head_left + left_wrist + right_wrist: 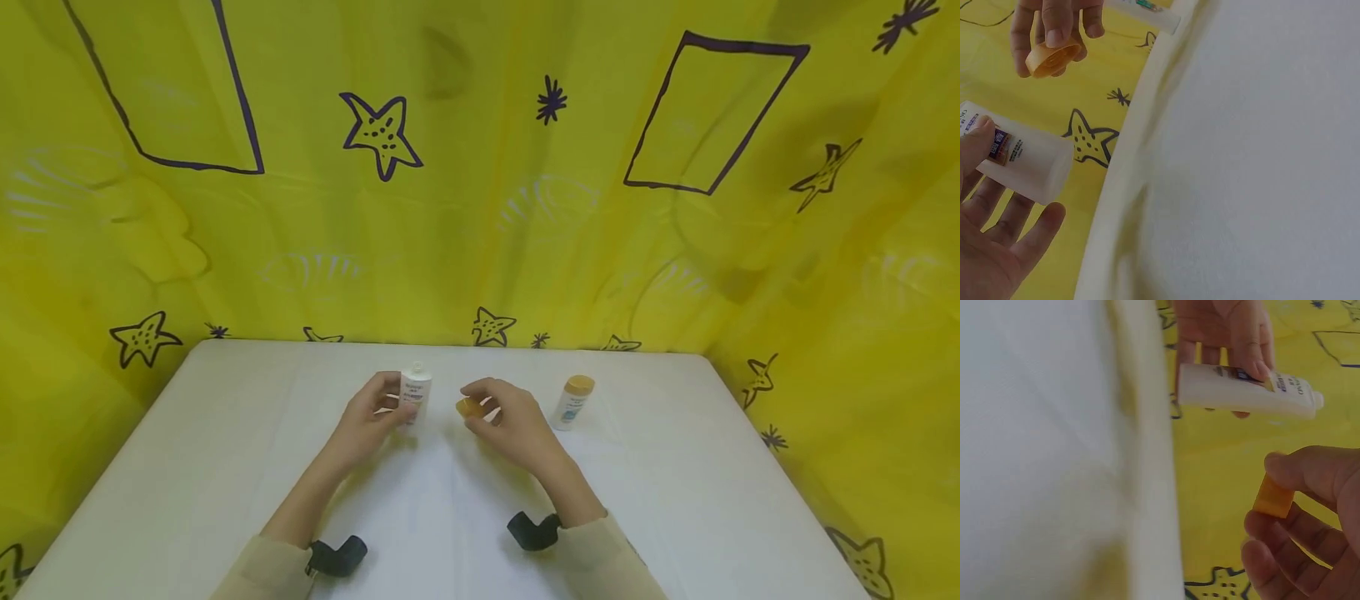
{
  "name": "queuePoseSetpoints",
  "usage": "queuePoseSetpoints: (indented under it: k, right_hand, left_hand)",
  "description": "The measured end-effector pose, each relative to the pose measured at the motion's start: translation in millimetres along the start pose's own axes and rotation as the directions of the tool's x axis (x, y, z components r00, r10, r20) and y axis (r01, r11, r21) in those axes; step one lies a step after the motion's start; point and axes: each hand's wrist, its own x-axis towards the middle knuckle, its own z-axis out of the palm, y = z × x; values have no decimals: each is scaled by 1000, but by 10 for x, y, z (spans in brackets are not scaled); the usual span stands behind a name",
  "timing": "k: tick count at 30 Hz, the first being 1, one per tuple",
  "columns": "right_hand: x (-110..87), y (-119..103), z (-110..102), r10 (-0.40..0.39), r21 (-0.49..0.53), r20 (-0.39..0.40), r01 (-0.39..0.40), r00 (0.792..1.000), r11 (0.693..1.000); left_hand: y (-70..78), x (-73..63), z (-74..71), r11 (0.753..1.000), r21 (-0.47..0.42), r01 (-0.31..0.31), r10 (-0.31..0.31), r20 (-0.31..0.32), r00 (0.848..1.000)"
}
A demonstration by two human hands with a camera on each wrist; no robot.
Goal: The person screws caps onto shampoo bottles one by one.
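Note:
A white bottle (417,390) with a printed label stands uncapped in my left hand (369,414), its small neck bare at the top. The thumb lies across the label and the fingers go behind the bottle, as the left wrist view of the bottle (1029,156) shows. To the right, my right hand (513,421) pinches an orange cap (469,407) between thumb and fingers. In the right wrist view the cap (1274,497) is apart from the bottle (1247,390). The cap's hollow underside shows in the left wrist view.
A second white bottle (572,406) with its orange cap on stands on the table, right of my right hand. The white-covered table (225,467) ends at a yellow curtain (450,250) with drawn stars and frames. A dark wrist mount sits on each forearm.

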Motion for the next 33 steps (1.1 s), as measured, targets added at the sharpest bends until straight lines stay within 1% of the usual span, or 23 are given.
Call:
queuePoseSetpoints:
  k: [3, 6, 9, 11, 14, 18, 21, 24, 29, 33]
  right_hand:
    - [-67, -22, -99, -41, 91, -58, 47, 997, 995]
    - [-135, -56, -166, -71, 152, -89, 84, 994, 985]
    - [-188, -97, -210, -109, 184, -102, 126, 989, 975]
    - [-217, -123, -235, -127, 205, -106, 146, 986, 968]
    - [-250, -156, -260, -153, 234, -107, 175, 982, 957]
    - [-279, -189, -274, -183, 253, -104, 204, 978, 946]
    - [-285, -207, -280, -199, 250, -112, 221, 974, 943]
    - [-283, -216, -276, -217, 241, -114, 239, 969, 941]
    - [-291, -229, -270, -246, 229, -130, 270, 961, 935]
    - [-307, -303, -291, -262, 248, -147, 292, 954, 924]
  left_hand:
    - [107, -57, 60, 1000, -12, 3, -3, 36, 999]
    - [172, -140, 101, 1000, -7, 12, -12, 74, 997]
    - [221, -224, 112, 1000, 2, -14, 14, 130, 991]
    - [255, -260, 119, 999, 4, -32, 31, 171, 985]
    - [297, -291, 135, 997, -2, -72, 70, 234, 970]
    - [315, -309, 175, 995, -13, -103, 102, 289, 952]
    - [313, -311, 199, 992, -23, -126, 127, 311, 942]
    - [311, -317, 210, 990, -20, -142, 141, 320, 937]
    - [315, -320, 215, 987, -2, -160, 152, 322, 935]
    - [316, -323, 216, 985, -2, -174, 166, 322, 932]
